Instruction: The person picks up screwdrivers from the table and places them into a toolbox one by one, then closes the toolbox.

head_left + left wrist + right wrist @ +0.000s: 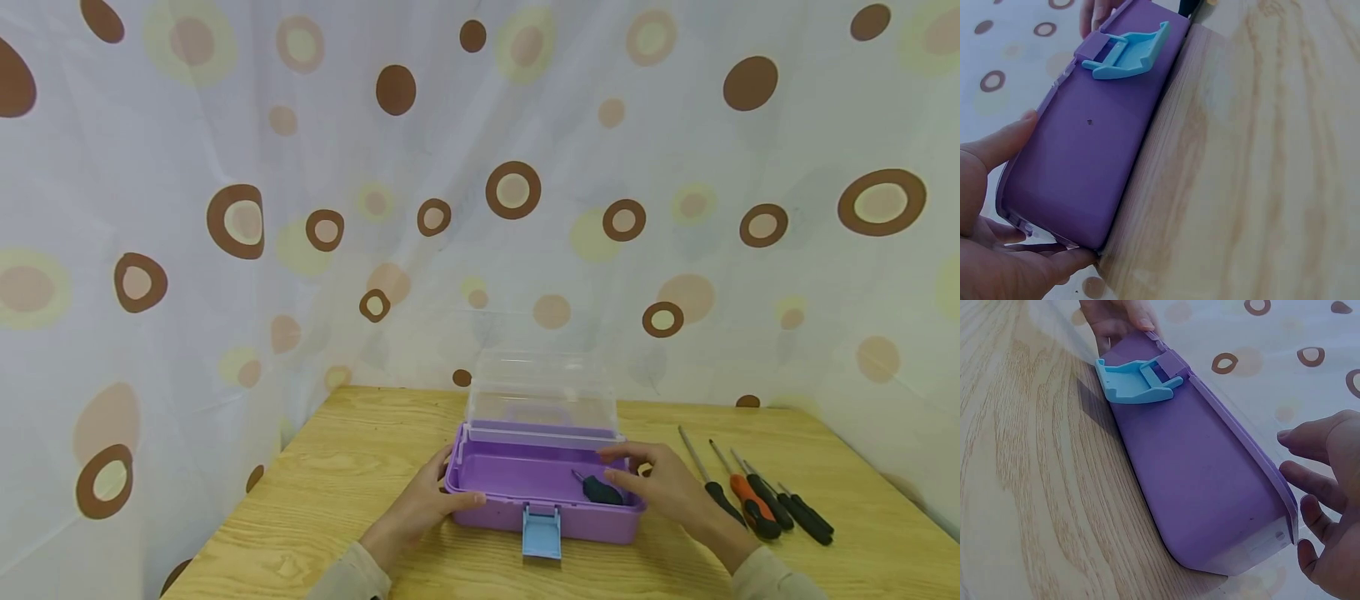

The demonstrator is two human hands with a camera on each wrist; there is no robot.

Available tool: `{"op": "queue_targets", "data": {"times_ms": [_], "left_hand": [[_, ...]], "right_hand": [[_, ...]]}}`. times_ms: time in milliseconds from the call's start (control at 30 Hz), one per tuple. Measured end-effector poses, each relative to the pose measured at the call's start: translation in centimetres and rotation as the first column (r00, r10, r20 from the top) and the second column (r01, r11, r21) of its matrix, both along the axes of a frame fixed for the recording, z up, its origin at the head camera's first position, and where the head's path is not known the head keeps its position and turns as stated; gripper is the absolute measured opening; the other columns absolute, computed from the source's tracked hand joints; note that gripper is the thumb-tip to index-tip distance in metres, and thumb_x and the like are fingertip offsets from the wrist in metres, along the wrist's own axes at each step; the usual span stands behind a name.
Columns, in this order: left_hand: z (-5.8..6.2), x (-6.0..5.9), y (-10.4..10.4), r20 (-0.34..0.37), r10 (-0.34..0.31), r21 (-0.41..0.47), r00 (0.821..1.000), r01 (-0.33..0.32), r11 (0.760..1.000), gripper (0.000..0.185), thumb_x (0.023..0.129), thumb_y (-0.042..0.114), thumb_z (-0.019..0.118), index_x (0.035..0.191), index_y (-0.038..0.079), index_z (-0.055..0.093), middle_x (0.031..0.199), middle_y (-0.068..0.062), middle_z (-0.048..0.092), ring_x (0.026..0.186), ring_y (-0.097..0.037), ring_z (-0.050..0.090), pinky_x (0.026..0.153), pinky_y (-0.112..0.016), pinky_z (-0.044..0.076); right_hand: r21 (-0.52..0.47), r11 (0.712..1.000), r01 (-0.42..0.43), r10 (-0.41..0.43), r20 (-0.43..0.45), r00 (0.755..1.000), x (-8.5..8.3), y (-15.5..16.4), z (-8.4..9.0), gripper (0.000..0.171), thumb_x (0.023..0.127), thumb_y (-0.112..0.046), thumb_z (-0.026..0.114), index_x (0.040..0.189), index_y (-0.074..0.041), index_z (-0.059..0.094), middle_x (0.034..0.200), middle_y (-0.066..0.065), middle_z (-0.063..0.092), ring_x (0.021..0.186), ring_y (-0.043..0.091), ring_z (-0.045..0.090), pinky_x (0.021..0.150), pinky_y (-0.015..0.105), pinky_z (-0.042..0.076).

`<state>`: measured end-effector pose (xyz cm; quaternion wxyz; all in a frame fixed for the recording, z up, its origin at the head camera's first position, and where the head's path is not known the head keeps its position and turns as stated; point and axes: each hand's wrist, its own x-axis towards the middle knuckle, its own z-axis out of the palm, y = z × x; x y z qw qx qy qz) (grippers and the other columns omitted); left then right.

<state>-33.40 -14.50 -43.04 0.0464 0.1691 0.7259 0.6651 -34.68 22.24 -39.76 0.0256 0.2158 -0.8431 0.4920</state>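
A purple box [495, 512] stands open on the wooden table [315, 500], its clear lid [540, 396] upright behind and a blue latch [542, 531] hanging at the front. My left hand [431, 500] grips the box's left end, thumb on the front rim. In the left wrist view the left hand [988, 206] wraps that end of the box [1091, 156]. My right hand [645, 477] hovers over the right end with relaxed fingers, just above a dark-handled screwdriver [602, 491] lying inside. In the right wrist view the right hand [1325, 506] stays apart from the box [1210, 487].
Several screwdrivers [750, 504] lie side by side on the table to the right of the box, one with an orange handle. A spotted curtain [480, 208] hangs close behind and beside the table. The table's left edge is near the box.
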Motion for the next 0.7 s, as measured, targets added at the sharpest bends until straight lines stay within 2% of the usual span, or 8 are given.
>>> {"op": "queue_targets", "data": {"times_ms": [233, 533, 700], "left_hand": [[-0.19, -0.11, -0.06, 0.001, -0.004, -0.004, 1.0, 0.004, 1.0, 0.099, 0.091, 0.013, 0.081, 0.164, 0.0, 0.016, 0.159, -0.034, 0.03, 0.141, -0.049, 0.038, 0.111, -0.054, 0.04], [-0.15, -0.12, -0.03, -0.002, -0.006, -0.01, 1.0, 0.006, 1.0, 0.099, 0.09, 0.014, 0.082, 0.164, 0.0, 0.016, 0.159, -0.033, 0.029, 0.141, -0.05, 0.037, 0.111, -0.055, 0.039], [-0.09, -0.13, -0.04, -0.001, -0.006, -0.014, 1.0, 0.006, 1.0, 0.099, 0.091, 0.014, 0.082, 0.163, 0.0, 0.017, 0.159, -0.033, 0.03, 0.141, -0.05, 0.037, 0.111, -0.055, 0.039]], "right_hand": [[-0.004, 1.0, 0.014, -0.014, 0.014, 1.0, 0.16, 0.04, 0.36, 0.041, 0.096, -0.023, 0.076, 0.13, -0.001, 0.07, 0.118, 0.012, 0.068, 0.082, 0.022, 0.055, 0.054, 0.029, 0.045], [0.003, 1.0, 0.004, -0.004, 0.024, 1.0, 0.26, 0.24, 0.57, 0.042, 0.097, -0.023, 0.075, 0.132, -0.001, 0.068, 0.12, 0.012, 0.069, 0.087, 0.023, 0.055, 0.061, 0.031, 0.047], [0.027, 1.0, 0.016, -0.016, 0.001, 1.0, 0.48, 0.33, 0.89, 0.043, 0.096, -0.026, 0.075, 0.132, -0.003, 0.068, 0.121, 0.013, 0.069, 0.091, 0.024, 0.056, 0.066, 0.033, 0.049]]}}
